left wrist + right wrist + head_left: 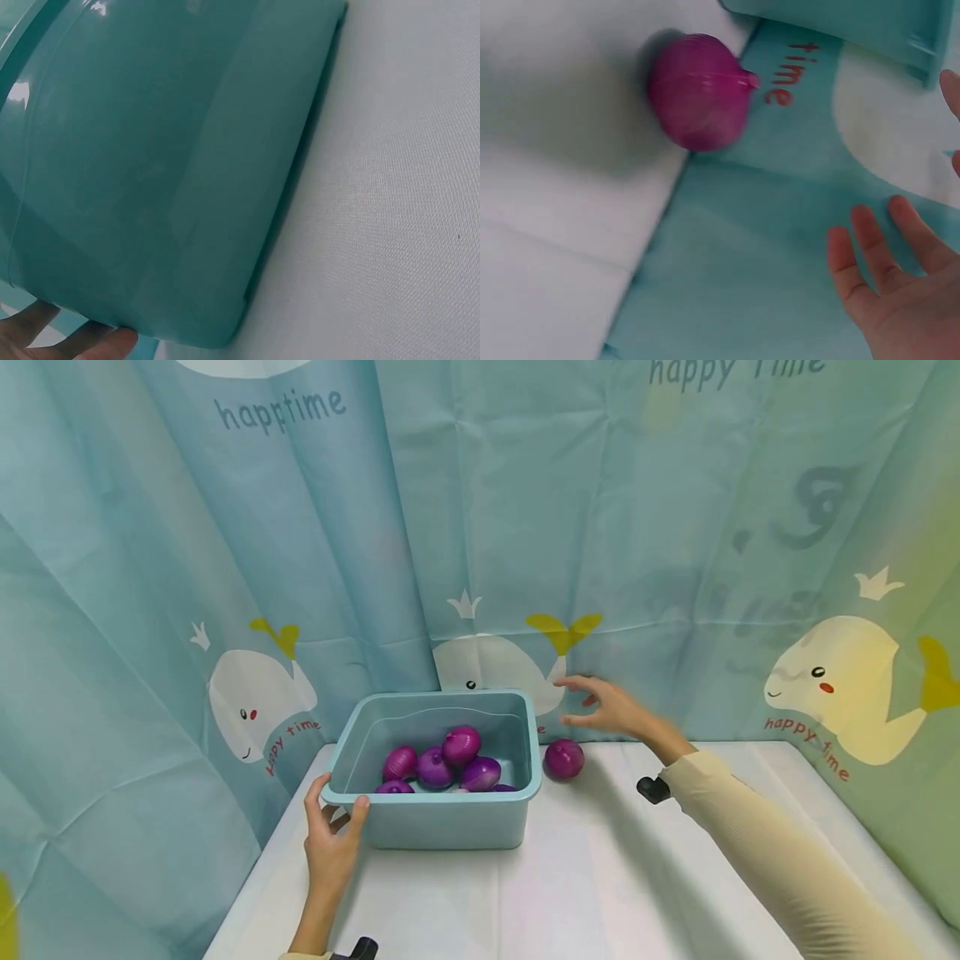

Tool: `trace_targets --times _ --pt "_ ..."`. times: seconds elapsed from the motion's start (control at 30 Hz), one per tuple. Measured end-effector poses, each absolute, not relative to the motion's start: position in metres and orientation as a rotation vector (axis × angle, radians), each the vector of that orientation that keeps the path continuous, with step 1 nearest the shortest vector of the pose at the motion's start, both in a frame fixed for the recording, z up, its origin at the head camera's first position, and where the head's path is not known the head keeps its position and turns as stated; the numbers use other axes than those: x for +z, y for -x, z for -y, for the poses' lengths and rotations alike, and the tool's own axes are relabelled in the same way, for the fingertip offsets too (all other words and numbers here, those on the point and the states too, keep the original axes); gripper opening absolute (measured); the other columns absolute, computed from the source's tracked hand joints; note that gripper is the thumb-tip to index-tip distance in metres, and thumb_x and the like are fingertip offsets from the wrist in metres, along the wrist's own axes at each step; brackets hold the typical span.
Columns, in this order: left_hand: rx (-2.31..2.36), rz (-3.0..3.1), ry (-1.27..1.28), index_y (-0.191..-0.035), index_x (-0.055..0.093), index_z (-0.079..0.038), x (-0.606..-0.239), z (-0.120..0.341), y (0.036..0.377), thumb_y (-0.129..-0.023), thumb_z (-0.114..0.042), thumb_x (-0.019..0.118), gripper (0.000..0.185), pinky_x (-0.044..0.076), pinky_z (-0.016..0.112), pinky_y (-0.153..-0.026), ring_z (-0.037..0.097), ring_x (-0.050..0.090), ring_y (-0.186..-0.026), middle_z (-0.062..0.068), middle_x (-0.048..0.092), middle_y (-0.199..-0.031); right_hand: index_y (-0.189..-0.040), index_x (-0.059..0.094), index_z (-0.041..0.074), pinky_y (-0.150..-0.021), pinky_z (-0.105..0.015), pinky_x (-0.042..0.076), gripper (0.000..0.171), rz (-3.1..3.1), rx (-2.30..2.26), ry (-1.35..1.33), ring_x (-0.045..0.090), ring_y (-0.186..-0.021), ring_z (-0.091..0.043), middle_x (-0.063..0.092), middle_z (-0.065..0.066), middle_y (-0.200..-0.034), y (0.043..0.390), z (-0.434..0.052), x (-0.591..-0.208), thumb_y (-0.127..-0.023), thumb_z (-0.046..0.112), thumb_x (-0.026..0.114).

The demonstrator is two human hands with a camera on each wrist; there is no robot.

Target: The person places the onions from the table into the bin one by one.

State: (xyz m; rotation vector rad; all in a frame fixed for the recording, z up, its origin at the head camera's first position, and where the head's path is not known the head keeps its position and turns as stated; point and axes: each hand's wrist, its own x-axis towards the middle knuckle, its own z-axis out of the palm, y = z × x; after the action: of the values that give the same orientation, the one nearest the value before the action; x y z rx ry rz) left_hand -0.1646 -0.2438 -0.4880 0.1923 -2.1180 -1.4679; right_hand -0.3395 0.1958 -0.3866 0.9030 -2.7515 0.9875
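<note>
A light blue plastic bin stands on the white table with several purple onions inside. My left hand grips its near left corner, thumb at the front rim and fingers along the left side. In the left wrist view those fingers touch the wall of the bin. One more purple onion lies on the table just right of the bin. My right hand hovers above that onion with fingers spread, holding nothing. The right wrist view shows the onion apart from the hand.
A blue curtain printed with whales hangs right behind the bin and along both sides. The white table top reaches toward me and to the right. A black strap piece sits at my right wrist.
</note>
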Motion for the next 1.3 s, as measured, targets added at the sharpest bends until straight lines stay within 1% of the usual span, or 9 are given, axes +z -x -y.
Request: trace_targets --times 0.2,0.27,0.37,0.6,0.8,1.13,1.3 --pt "-1.475 2.122 -0.183 -0.159 0.028 -0.025 -0.487 0.244 0.164 -0.098 -0.023 0.07 0.074 0.043 0.007 -0.077 0.047 0.056 -0.127 0.021 0.041 -0.156 -0.147 0.055 0.011 -0.095 -0.056 0.053 0.066 2.835 1.056 -0.918 0.06 -0.12 -0.045 0.055 -0.021 -0.145 0.34 -0.193 -0.418 -0.09 0.029 0.081" --pt "-1.478 2.125 -0.187 -0.159 0.027 -0.025 -0.486 0.244 0.164 -0.098 -0.023 0.071 0.075 0.043 0.007 -0.077 0.047 0.056 -0.127 0.021 0.041 -0.156 -0.146 0.055 0.01 -0.093 -0.055 0.054 0.066 2.867 1.064 -0.904 0.061 -0.118 -0.046 0.055 -0.022 -0.143 0.34 -0.193 -0.427 -0.089 0.03 0.081" --pt "-1.481 2.125 -0.184 -0.159 0.028 -0.025 -0.486 0.243 0.163 -0.098 -0.023 0.071 0.075 0.044 0.008 -0.077 0.047 0.057 -0.126 0.021 0.042 -0.156 -0.144 0.057 0.008 -0.091 -0.053 0.055 0.062 2.886 1.06 -0.89 0.061 -0.117 -0.047 0.057 -0.024 -0.14 0.342 -0.193 -0.442 -0.089 0.026 0.081" --pt "-1.478 2.124 -0.171 -0.159 0.028 -0.024 -0.486 0.244 0.164 -0.098 -0.022 0.07 0.075 0.045 0.009 -0.076 0.048 0.057 -0.124 0.022 0.043 -0.155 -0.138 0.061 0.0 -0.094 -0.056 0.053 0.057 2.889 1.004 -0.932 0.057 -0.122 -0.047 0.062 -0.024 -0.134 0.345 -0.193 -0.468 -0.087 0.017 0.082" --pt "-1.482 2.117 -0.173 -0.159 0.028 -0.023 -0.487 0.244 0.164 -0.098 -0.021 0.07 0.075 0.045 0.009 -0.076 0.049 0.058 -0.123 0.023 0.043 -0.154 -0.136 0.063 0.004 -0.094 -0.055 0.053 0.054 2.953 0.972 -0.913 0.058 -0.117 -0.042 0.064 -0.022 -0.128 0.342 -0.19 -0.478 -0.088 0.019 0.082" --pt "-1.468 2.121 -0.167 -0.159 0.028 -0.024 -0.487 0.243 0.164 -0.098 -0.021 0.07 0.074 0.044 0.008 -0.077 0.048 0.058 -0.124 0.022 0.043 -0.154 -0.13 0.063 0.005 -0.094 -0.058 0.053 0.047 2.904 1.022 -0.845 0.059 -0.117 -0.046 0.062 -0.025 -0.128 0.338 -0.184 -0.485 -0.087 0.009 0.082" --pt "-1.46 2.126 -0.164 -0.159 0.027 -0.022 -0.487 0.244 0.165 -0.098 -0.02 0.07 0.075 0.044 0.008 -0.076 0.049 0.056 -0.125 0.023 0.042 -0.154 -0.128 0.065 0.006 -0.094 -0.057 0.053 0.045 2.897 1.037 -0.837 0.059 -0.115 -0.045 0.063 -0.024 -0.127 0.336 -0.185 -0.483 -0.087 0.011 0.083"
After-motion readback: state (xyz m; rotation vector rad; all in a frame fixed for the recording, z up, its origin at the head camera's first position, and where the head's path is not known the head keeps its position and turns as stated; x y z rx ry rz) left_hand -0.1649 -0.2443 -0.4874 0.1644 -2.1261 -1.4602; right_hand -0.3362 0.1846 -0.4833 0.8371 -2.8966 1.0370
